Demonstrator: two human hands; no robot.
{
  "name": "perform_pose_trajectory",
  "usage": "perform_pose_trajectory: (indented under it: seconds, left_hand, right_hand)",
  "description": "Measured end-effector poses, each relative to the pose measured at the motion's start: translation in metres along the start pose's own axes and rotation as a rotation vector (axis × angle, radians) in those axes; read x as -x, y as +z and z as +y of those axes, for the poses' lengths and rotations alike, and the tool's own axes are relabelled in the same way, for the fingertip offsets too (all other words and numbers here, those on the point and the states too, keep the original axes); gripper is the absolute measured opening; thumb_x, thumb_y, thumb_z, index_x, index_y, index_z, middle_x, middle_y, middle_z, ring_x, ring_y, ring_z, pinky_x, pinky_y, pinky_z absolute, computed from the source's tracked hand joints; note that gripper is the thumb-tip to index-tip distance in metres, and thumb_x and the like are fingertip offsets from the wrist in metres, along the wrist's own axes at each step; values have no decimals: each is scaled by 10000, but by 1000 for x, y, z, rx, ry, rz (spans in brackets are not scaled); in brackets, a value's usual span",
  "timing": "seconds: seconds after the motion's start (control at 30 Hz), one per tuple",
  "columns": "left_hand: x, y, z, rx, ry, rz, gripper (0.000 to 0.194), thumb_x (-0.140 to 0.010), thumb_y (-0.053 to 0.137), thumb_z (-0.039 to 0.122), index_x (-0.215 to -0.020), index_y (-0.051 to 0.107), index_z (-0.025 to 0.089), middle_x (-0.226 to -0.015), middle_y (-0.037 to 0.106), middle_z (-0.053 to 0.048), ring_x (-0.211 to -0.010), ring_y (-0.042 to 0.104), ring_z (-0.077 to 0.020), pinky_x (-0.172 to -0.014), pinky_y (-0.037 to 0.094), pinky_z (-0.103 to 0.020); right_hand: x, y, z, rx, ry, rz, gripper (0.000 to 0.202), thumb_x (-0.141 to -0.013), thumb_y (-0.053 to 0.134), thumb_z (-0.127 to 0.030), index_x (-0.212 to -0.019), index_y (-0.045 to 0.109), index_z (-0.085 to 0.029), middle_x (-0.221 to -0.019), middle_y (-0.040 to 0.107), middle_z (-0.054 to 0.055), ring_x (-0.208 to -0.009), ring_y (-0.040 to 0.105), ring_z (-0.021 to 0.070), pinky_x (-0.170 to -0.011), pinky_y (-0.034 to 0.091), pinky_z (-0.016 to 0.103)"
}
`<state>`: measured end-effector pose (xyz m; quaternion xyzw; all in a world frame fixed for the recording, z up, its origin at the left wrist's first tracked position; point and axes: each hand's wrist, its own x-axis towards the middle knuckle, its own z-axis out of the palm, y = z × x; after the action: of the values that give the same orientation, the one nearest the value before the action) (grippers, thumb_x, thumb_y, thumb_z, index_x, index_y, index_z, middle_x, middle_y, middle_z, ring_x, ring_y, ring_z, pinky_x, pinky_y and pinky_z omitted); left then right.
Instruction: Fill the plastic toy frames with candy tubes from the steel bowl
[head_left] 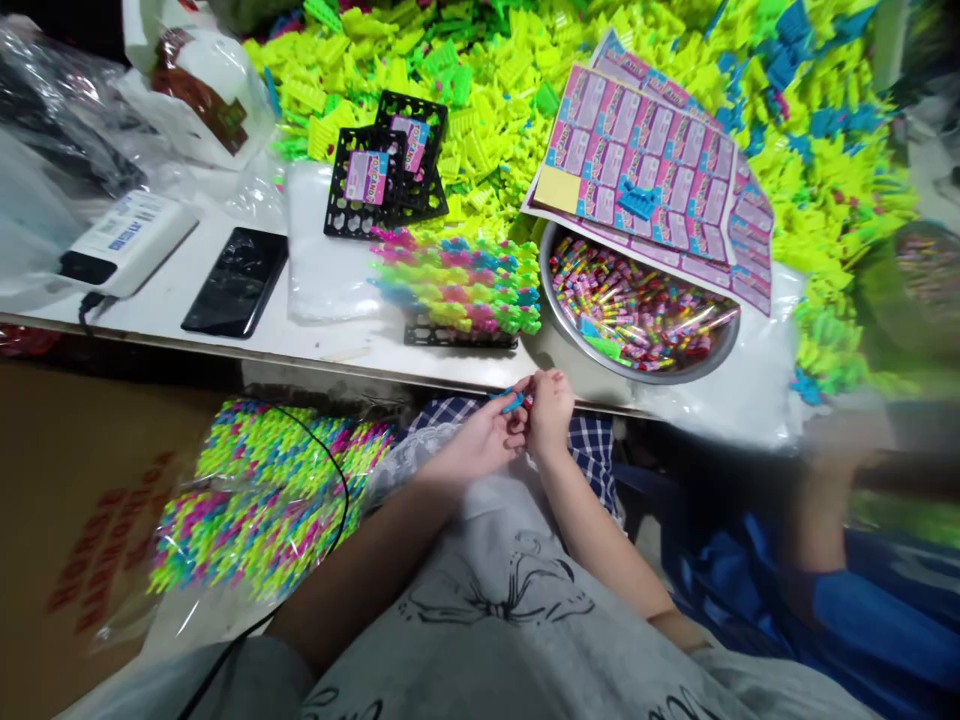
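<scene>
Just in front of the table edge, my left hand (486,438) is closed on a small blue plastic piece (513,402). My right hand (552,408) meets it there, its fingers pinched at a small red-tipped item (529,401) beside the blue piece; the grip is partly hidden. Beyond my hands, a stack of multicoloured plastic pieces (465,285) rests on a black perforated tray (461,338). To the right is a metal bowl (645,376) full of small wrapped candies (637,310), with a blue and a green piece among them.
Printed label sheets (645,150) overlap the bowl's back rim. A large yellow-green heap of plastic pieces (487,130) fills the table's back. Black trays (364,185), a phone (236,282) and a white device (131,240) lie left. A co-worker's blurred arm (825,500) is at right.
</scene>
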<state>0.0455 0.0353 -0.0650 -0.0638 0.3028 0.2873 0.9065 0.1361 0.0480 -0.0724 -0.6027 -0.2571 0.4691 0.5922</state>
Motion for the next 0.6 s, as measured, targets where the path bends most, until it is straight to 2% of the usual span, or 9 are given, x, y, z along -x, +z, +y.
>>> perform_pose_trajectory:
  seconds: [0.17,0.27,0.33,0.47,0.6]
  left_hand:
    - [0,10,1,28,43,-15,254,-831,454,341,-659,482,156,-509,370,45,-405,330,-64,-418,278,-191]
    - [-1,4,7,15,42,-27,343,-817,406,446,-661,489,152,-528,395,29,-409,343,-77,-412,291,-210]
    - [0,-4,12,-10,-5,-46,359,-799,407,460,-680,511,138,-573,450,7,-431,381,-84,-441,334,-227]
    - [1,-20,21,-44,-66,-51,264,-782,496,383,-811,565,129,-666,535,-15,-501,466,-95,-554,412,-262]
    - [-4,-19,19,-96,30,42,161,-755,599,286,-828,585,144,-620,530,11,-518,469,-78,-540,387,-221]
  right_hand:
    - [-6,2,1,12,48,-9,226,-797,454,-332,-618,429,-195,-480,517,-65,-302,393,58,-296,281,173]
    - [-9,5,1,7,51,5,220,-782,455,-310,-599,419,-193,-480,521,-59,-304,393,57,-299,282,174]
    - [-11,7,-1,11,67,11,212,-771,451,-297,-590,414,-194,-458,506,-63,-299,375,57,-299,276,175]
    - [-12,8,-7,24,63,-4,201,-753,453,-280,-576,405,-196,-422,487,-69,-295,358,58,-308,285,178]
    - [-12,5,-9,33,73,-26,192,-746,459,-278,-581,409,-195,-445,518,-64,-290,366,54,-307,294,177]
